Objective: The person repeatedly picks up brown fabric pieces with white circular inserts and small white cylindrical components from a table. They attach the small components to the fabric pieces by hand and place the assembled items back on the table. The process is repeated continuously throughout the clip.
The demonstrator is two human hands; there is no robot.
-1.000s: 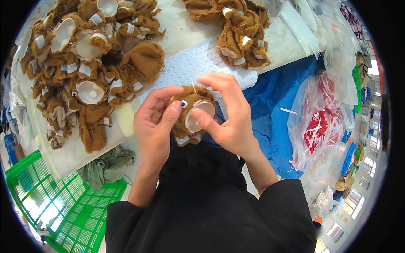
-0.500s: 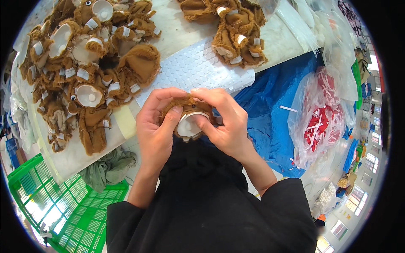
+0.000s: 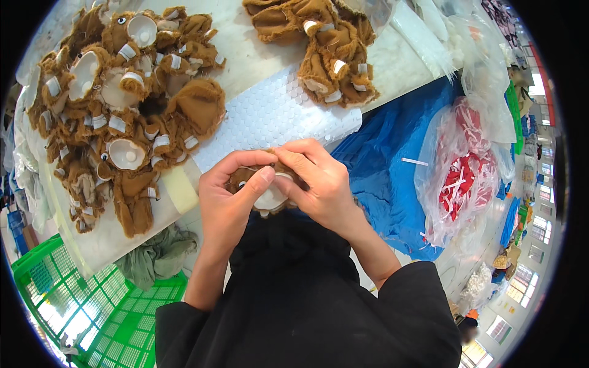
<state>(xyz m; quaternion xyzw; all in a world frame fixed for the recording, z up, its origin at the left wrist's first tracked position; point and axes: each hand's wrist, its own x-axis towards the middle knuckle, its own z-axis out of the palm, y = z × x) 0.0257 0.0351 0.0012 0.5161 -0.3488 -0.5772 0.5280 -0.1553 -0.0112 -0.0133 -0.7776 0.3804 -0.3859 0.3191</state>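
Close in front of my chest, both hands hold a brown plush toy head piece with a white cup-shaped muzzle facing up. My left hand grips its left side, thumb on top near the upper edge of the muzzle. On the other side my right hand pinches the top edge, its thumb lying over the muzzle's upper right. The two hands' fingertips meet at the top of the piece and cover much of the brown fur. Whether something small lies between the fingertips is hidden.
A heap of similar brown plush pieces covers the table's left part; a smaller pile lies farther back. Dotted white sheeting hangs over the table edge. Right are blue plastic sheeting and a clear bag; lower left, a green crate.
Both hands and the plush piece sit slightly lower in view. My thumbs have shifted to the muzzle's upper edge, closer together. The table scene has shifted slightly left.
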